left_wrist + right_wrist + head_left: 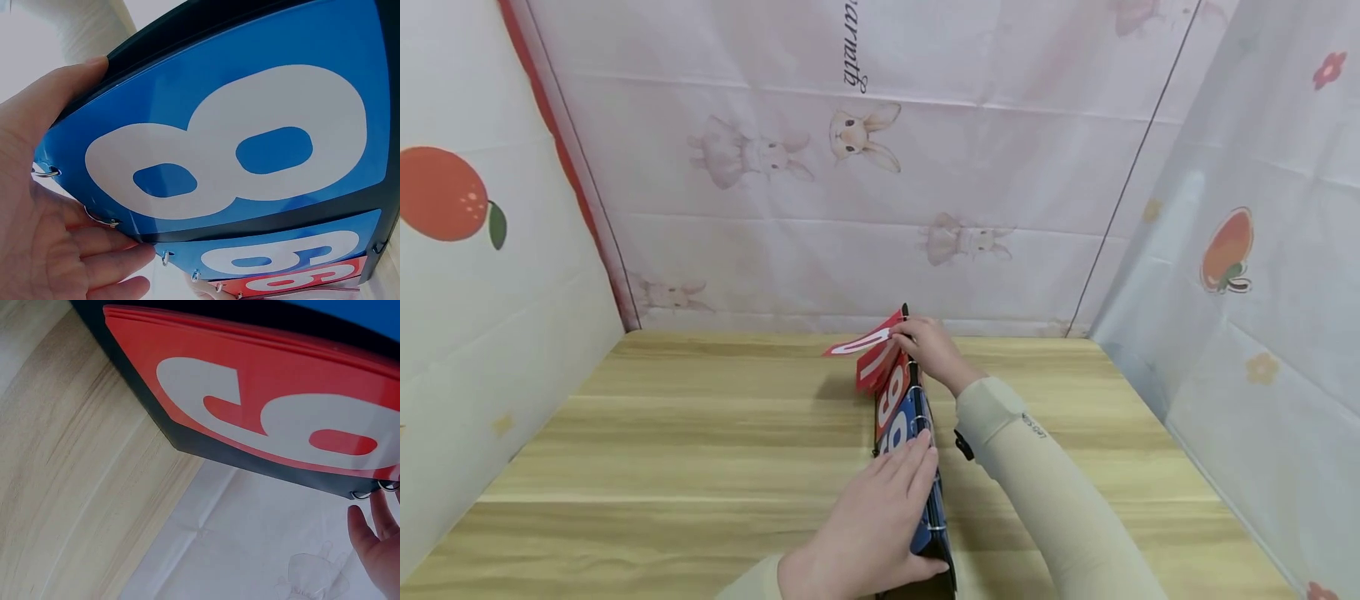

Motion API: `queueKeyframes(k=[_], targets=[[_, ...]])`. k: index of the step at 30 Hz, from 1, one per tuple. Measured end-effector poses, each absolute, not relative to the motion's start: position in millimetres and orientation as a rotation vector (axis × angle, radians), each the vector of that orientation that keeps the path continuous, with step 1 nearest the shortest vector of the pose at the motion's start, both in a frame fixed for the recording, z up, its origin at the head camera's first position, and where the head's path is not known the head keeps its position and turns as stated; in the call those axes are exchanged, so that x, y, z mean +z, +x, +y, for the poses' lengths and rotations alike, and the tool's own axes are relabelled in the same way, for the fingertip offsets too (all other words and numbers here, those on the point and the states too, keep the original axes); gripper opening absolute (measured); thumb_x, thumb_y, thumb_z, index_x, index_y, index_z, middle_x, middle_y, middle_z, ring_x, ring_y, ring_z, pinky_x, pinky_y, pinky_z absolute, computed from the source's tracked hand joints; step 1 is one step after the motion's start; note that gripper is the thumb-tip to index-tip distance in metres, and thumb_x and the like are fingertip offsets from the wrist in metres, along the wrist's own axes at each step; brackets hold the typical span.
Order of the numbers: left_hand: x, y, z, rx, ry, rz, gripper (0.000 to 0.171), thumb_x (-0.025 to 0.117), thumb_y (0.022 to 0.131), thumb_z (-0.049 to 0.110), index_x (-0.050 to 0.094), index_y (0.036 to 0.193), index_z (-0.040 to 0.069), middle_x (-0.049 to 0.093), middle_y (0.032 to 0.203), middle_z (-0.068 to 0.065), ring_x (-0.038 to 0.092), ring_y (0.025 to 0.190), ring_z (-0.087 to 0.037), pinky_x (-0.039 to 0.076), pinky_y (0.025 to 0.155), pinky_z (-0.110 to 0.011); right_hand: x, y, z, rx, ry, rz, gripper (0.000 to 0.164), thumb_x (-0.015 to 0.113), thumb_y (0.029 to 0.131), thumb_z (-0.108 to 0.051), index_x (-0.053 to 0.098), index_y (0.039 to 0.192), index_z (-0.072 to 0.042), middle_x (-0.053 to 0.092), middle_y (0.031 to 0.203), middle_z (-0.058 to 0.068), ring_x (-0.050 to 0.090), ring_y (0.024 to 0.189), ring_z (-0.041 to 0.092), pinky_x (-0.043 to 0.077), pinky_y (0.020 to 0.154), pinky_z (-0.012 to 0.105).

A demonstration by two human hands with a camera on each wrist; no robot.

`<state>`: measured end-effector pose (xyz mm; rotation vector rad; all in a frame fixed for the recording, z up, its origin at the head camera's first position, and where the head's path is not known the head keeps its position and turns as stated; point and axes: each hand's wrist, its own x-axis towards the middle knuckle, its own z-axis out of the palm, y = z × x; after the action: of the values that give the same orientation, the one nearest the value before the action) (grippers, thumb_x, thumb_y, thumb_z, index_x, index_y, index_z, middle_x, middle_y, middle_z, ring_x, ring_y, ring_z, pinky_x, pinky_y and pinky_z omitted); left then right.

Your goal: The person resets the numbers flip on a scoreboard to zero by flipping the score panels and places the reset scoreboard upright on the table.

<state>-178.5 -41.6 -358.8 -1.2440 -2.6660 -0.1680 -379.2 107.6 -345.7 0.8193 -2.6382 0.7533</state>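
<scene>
A tabletop flip scoreboard [933, 500] stands lengthwise on the table, its blue and red number cards hung on metal rings along the top. My left hand [872, 525] holds the near part, fingers over the ringed top edge and thumb at the near end. Beside it in the left wrist view is a large blue card [212, 112] with a white 8. At the far end, my right hand [931, 348] pinches a raised red card [861, 342] near the rings. The right wrist view shows a red card stack [250, 369] with a white digit and part of my right hand [378, 550].
The wood-grain table [700, 467] extends to both sides of the scoreboard. A pale printed cloth [760, 258] hangs behind the table's far edge, with more cloth at left and right.
</scene>
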Motion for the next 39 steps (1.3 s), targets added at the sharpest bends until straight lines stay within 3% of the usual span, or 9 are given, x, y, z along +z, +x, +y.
queueKeyframes(k=[18, 29, 39], targets=[[-355.6, -182.8, -43.2, -0.197, -1.248, -2.693, 0.097, 0.056, 0.074, 0.069, 0.03, 0.141, 0.003, 0.026, 0.15, -0.015, 0.03, 0.133, -0.026, 0.037, 0.103, -0.044, -337.3, -382.8, 104.5, 0.636, 0.774, -2.725, 0.022, 0.054, 0.095, -0.017, 0.068, 0.106, -0.005, 0.066, 0.11, 0.014, 0.047, 0.117, 0.033, 0.036, 0.103, 0.049], [-358.1, -181.8, -46.1, -0.212, -1.24, -2.66, 0.098, 0.058, 0.074, 0.068, 0.033, 0.139, 0.0, 0.029, 0.148, -0.018, 0.032, 0.132, -0.027, 0.04, 0.101, -0.044, -338.6, -387.9, 99.8, 0.435, 0.845, -2.787, 0.021, 0.05, 0.097, -0.019, 0.069, 0.099, -0.009, 0.068, 0.105, 0.008, 0.051, 0.112, 0.029, 0.039, 0.101, 0.046], [-360.8, -179.9, -38.8, -0.197, -1.244, -2.622, 0.099, 0.058, 0.073, 0.068, 0.031, 0.139, -0.001, 0.03, 0.148, -0.018, 0.031, 0.132, -0.027, 0.039, 0.102, -0.044, -340.3, -382.8, 110.2, 0.544, 0.794, -2.801, 0.027, 0.048, 0.098, -0.021, 0.065, 0.113, -0.006, 0.064, 0.116, 0.011, 0.044, 0.121, 0.032, 0.033, 0.105, 0.047]])
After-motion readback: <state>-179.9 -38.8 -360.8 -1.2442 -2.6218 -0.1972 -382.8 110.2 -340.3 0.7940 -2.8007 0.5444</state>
